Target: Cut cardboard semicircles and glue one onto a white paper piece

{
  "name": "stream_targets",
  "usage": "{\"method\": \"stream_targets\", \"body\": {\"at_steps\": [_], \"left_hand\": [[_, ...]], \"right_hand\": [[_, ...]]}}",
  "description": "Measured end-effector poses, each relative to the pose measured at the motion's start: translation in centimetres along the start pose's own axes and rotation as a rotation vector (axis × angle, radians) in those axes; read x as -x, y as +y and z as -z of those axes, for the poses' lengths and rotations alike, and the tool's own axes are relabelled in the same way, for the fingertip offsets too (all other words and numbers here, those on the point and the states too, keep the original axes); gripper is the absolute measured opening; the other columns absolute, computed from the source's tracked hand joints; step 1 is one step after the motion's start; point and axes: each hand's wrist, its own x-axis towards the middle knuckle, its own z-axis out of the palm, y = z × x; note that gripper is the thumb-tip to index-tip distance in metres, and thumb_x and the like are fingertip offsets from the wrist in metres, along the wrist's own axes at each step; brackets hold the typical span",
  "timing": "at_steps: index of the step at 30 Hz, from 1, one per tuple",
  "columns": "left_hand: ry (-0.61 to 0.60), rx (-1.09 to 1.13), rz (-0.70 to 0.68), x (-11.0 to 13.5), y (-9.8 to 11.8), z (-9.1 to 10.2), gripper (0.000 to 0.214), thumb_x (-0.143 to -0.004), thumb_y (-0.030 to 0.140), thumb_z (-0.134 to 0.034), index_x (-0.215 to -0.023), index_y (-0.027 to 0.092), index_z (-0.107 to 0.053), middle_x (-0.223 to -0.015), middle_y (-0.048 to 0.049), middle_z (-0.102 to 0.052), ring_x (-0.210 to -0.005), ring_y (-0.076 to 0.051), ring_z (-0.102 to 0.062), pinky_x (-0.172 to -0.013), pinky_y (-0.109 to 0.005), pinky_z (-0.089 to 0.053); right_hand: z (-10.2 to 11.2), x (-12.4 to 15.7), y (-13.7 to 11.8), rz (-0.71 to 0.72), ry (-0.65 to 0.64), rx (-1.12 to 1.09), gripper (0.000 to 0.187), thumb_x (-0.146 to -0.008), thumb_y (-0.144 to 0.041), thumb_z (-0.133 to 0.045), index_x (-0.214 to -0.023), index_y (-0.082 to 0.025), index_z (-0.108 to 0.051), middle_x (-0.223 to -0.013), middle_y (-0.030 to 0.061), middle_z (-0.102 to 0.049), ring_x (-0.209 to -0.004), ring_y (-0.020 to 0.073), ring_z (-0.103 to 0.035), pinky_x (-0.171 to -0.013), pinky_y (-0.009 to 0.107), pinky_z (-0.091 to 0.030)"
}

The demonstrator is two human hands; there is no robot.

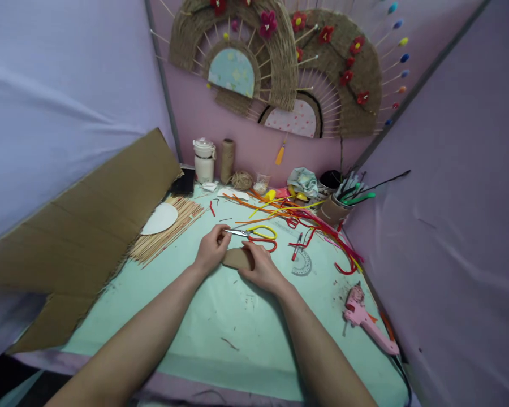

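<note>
A small half-round piece of cardboard (236, 258) is between my two hands, just above or on the pale green tabletop. My right hand (263, 269) pinches its right end, thumb at the near edge and fingers at the far side. At its left end, my left hand (212, 250) is closed with curled fingers, which partly hide that edge. Directly behind the piece lie scissors (246, 232) with one yellow and one red handle. Their blade tips point at my left fingertips; I cannot tell whether they touch.
A large cardboard sheet (89, 209) leans at left beside thin wooden sticks (169, 234) and a white paper disc (160, 219). Coloured pipe cleaners (288, 212), a protractor (302, 263) and a pink glue gun (371, 322) lie at right. Twine (241, 180) and a jar (204, 161) stand behind.
</note>
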Motion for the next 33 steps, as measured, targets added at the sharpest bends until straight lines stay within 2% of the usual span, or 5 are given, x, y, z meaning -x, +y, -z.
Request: {"method": "stream_targets", "body": {"at_steps": [5,11,16,23,33], "left_hand": [[-0.029,-0.205,-0.126,0.3,0.6,-0.3,0.022,-0.092,0.036,-0.048,-0.103,0.020,-0.059,-0.080,-0.0018,-0.067,-0.074,-0.018,-0.062,-0.072,-0.032,-0.046],[-0.010,-0.325,-0.256,0.5,0.7,-0.5,0.022,-0.094,0.034,-0.047,-0.101,0.019,-0.061,-0.084,-0.0049,-0.069,-0.078,-0.020,-0.063,-0.077,-0.034,-0.046],[-0.006,-0.338,-0.233,0.7,0.6,-0.5,0.022,-0.094,0.033,-0.048,-0.101,0.018,-0.063,-0.086,-0.0057,-0.070,-0.078,-0.020,-0.063,-0.078,-0.034,-0.046],[-0.032,-0.309,-0.127,0.7,0.4,-0.4,0.025,-0.095,0.037,-0.045,-0.101,0.022,-0.064,-0.087,-0.0066,-0.071,-0.080,-0.021,-0.065,-0.078,-0.035,-0.047],[-0.004,-0.258,-0.094,0.4,0.1,0.5,0.026,-0.094,0.038,-0.045,-0.101,0.021,-0.063,-0.091,-0.0066,-0.072,-0.084,-0.022,-0.066,-0.079,-0.036,-0.050]], "right_hand": [[-0.2,-0.3,0.8,0.044,0.028,-0.024,0.072,-0.068,-0.022,-0.070,-0.136,-0.019,-0.046,-0.125,0.0118,-0.059,-0.117,0.0287,-0.051,-0.102,0.046,-0.040],[1.6,0.0,1.3,0.048,0.026,-0.078,0.071,-0.068,-0.019,-0.065,-0.136,-0.019,-0.044,-0.128,0.0122,-0.055,-0.119,0.0270,-0.051,-0.104,0.045,-0.040],[1.9,0.2,1.4,0.009,-0.076,-0.023,0.072,-0.067,-0.017,-0.064,-0.137,-0.019,-0.045,-0.127,0.0121,-0.058,-0.121,0.0283,-0.050,-0.107,0.048,-0.037],[1.5,0.1,1.4,-0.039,-0.132,-0.059,0.075,-0.070,-0.026,-0.071,-0.141,-0.025,-0.046,-0.134,0.0099,-0.057,-0.127,0.0296,-0.046,-0.110,0.047,-0.033],[3.4,0.4,-0.6,-0.033,-0.024,-0.038,0.073,-0.068,-0.023,-0.071,-0.138,-0.022,-0.051,-0.125,0.0107,-0.062,-0.119,0.0297,-0.051,-0.107,0.047,-0.034]]}}
